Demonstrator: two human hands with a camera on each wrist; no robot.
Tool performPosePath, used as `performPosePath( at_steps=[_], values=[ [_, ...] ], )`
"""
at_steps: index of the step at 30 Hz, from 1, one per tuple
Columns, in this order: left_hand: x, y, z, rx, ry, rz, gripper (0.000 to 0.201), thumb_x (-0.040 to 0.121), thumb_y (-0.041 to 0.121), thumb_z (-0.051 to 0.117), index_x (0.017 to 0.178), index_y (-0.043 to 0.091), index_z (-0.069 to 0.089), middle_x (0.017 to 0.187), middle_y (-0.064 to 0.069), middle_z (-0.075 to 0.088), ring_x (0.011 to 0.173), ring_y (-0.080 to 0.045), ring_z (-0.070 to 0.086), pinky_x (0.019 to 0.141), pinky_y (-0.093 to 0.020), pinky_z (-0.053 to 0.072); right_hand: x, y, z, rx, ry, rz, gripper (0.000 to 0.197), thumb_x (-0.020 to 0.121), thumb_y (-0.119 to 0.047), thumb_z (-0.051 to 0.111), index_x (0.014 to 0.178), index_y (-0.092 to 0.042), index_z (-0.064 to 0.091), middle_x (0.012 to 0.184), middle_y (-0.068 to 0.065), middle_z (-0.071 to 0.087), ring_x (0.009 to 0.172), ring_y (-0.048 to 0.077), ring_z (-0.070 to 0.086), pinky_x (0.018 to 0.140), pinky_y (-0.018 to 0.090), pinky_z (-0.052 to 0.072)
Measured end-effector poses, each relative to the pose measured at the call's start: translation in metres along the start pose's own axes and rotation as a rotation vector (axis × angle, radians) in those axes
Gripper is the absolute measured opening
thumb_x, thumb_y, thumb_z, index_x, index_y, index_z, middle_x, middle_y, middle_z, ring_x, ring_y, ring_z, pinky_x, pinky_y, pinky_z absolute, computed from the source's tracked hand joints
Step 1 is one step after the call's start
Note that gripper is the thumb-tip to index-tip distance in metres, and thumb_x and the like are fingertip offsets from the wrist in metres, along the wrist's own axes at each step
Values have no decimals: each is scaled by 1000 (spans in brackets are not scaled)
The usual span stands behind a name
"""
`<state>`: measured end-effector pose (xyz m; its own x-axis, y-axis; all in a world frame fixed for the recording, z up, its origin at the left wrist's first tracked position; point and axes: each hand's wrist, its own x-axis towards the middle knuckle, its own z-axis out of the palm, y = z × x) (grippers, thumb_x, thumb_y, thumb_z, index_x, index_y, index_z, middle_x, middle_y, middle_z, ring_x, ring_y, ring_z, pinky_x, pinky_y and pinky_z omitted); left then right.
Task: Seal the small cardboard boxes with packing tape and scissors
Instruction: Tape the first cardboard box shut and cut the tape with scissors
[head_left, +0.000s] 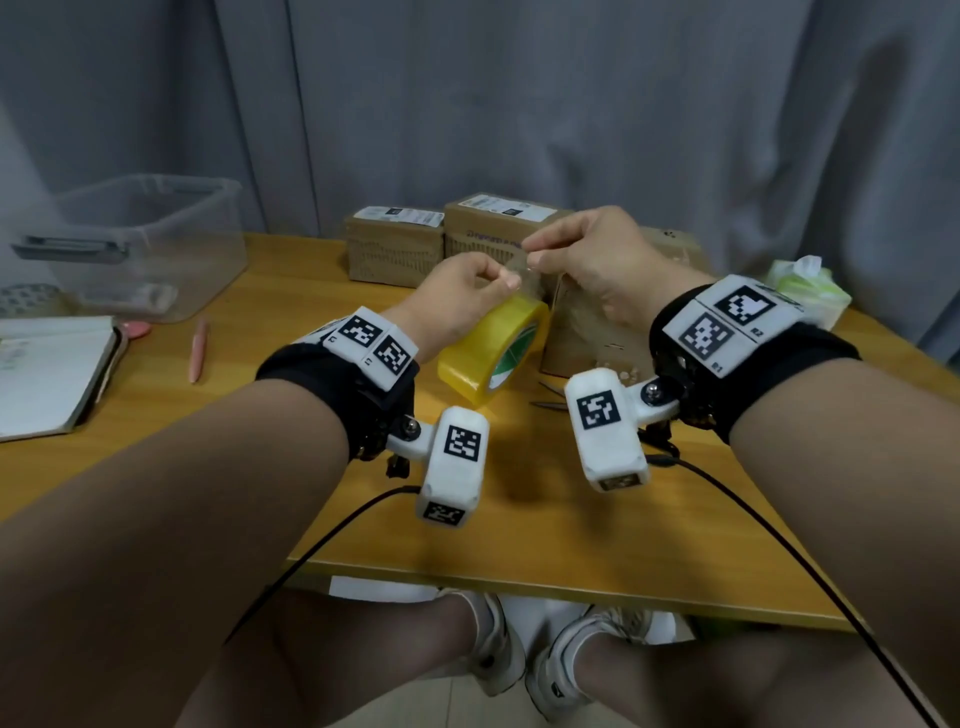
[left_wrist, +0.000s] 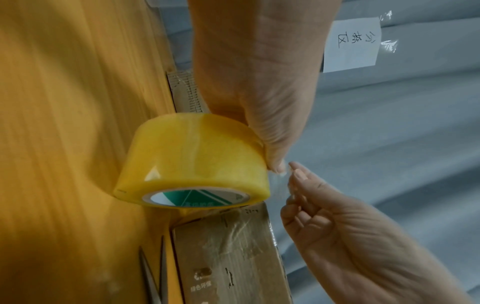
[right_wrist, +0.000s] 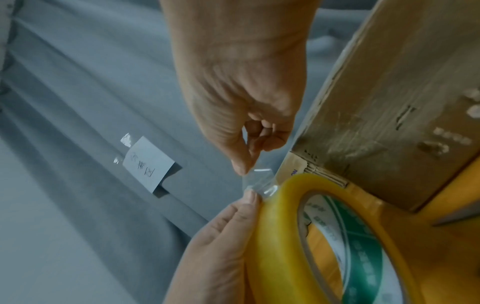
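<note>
Both hands on the tape roll, free end lifted.

Left hand grips the wide yellow roll of packing tape, held on edge over the wooden table, just beside the nearest brown cardboard box. Right hand, thumb & forefinger together, pinches the clear tape end peeled off the roll. Metal scissors lie on table next to that box; more boxes at the back.

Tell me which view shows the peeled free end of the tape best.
The right wrist view: the clear tape end stands out against the grey curtain, pinched by the right hand just off the tape roll. The left wrist view shows only a faint glint; in the head view it is barely visible between the fingertips.
</note>
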<state>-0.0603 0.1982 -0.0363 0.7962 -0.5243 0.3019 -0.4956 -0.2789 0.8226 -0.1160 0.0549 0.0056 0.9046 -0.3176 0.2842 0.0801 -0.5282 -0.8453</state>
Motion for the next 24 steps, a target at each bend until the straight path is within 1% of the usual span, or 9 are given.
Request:
performPosePath(
  at_steps=[4, 7, 9, 11, 13, 16, 19, 22, 24],
  values=[
    [-1, 5, 0, 62, -28, 26, 21, 94, 31, 57, 101, 11, 60, 84, 6, 57, 73, -6, 53, 67, -23, 46, -2, 2, -1, -31, -16, 42, 12, 77, -6, 76, 88, -11, 72, 83, 1, 67, 92, 16, 63, 85, 25, 51],
    [0, 10, 4, 96, -27, 40, 24, 93, 30, 58, 103, 8, 61, 84, 8, 53, 72, -2, 49, 62, -19, 43, -2, -2, -8, -236, -27, 7, 11, 80, -13, 76, 90, -13, 72, 77, -5, 61, 77, 6, 56, 67, 14, 43],
    [1, 13, 7, 110, -27, 44, 25, 93, 28, 58, 103, 6, 61, 82, 9, 52, 72, -3, 49, 63, -18, 43, -1, -5, -13, -402, -48, -30, 5, 82, -16, 74, 85, -15, 71, 73, -8, 59, 71, 2, 53, 61, 14, 39],
    [2, 15, 9, 140, -19, 60, 22, 93, 26, 59, 102, 5, 61, 81, 7, 52, 71, -4, 48, 58, -8, 39, 0, -6, -14, -524, -62, -62, 4, 83, -18, 73, 80, -17, 70, 73, -8, 58, 74, 7, 55, 67, 20, 42],
    [3, 16, 9, 178, 3, 84, 22, 92, 24, 60, 101, 4, 63, 90, 3, 52, 74, -4, 46, 52, 0, 33, 2, -3, -14, -604, -42, -103, 13, 83, -22, 74, 72, -20, 67, 75, -5, 58, 82, 13, 57, 74, 25, 44],
    [3, 14, 6, 215, -7, 97, 19, 92, 24, 61, 97, 7, 64, 103, 1, 48, 82, -4, 46, 64, -3, 34, 5, 4, -19, -669, 33, -132, 23, 80, -35, 75, 65, -23, 62, 80, -1, 57, 87, 20, 54, 75, 28, 42],
    [3, 12, 0, 300, -36, 101, 10, 91, 25, 61, 91, 15, 58, 108, 0, 43, 94, -8, 43, 83, -16, 34, 3, 5, -26, -661, -22, -151, 21, 84, -34, 70, 75, -16, 66, 79, -3, 56, 81, 15, 53, 71, 24, 35],
    [7, 3, -13, 421, -8, 112, 10, 91, 24, 61, 89, 15, 56, 108, 2, 39, 96, -9, 41, 90, -18, 33, 1, 10, -30, -613, 4, -199, 23, 93, -29, 60, 96, -10, 73, 87, 0, 60, 84, 15, 54, 71, 21, 33],
    [9, -6, -23, 517, 16, 107, 11, 92, 24, 59, 93, 13, 56, 110, 2, 38, 92, -10, 43, 88, -20, 35, 1, 15, -33, -579, 27, -166, 29, 96, -30, 54, 114, -11, 67, 105, 3, 64, 91, 13, 54, 76, 21, 35]
  ],
)
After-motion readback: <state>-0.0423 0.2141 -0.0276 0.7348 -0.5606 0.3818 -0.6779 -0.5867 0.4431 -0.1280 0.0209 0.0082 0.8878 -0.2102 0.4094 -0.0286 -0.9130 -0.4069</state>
